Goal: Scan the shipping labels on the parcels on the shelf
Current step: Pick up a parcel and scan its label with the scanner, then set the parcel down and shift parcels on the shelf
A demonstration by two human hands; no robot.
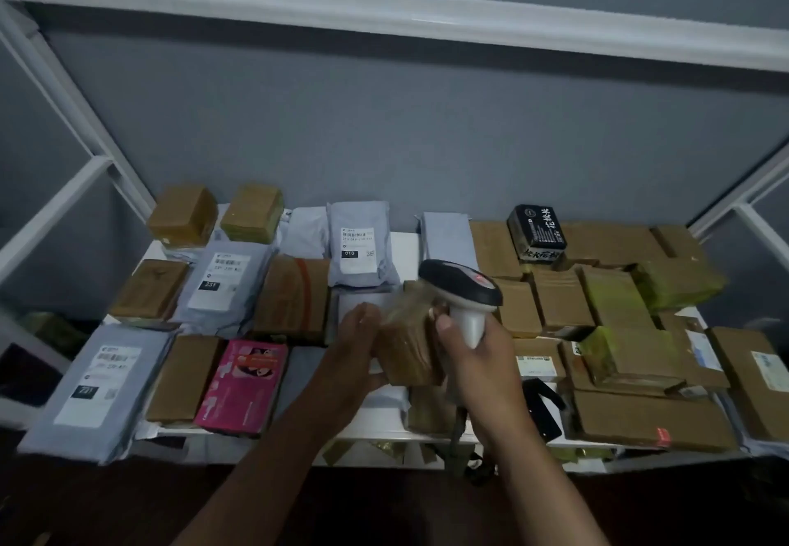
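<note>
Grey wall, white shelf (pixel 386 419) crowded with parcels: four grey mailers show labels. Left hand (pixel 357 342) grips brown box (pixel 409 347); right hand (pixel 478 359) grips scanner (pixel 463 293).

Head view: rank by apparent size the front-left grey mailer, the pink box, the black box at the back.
1. Front-left grey mailer, clearly largest.
2. Pink box.
3. Black box, smallest as seen; it sits farthest from the camera, so its true size against the pink box is unsure.
</note>
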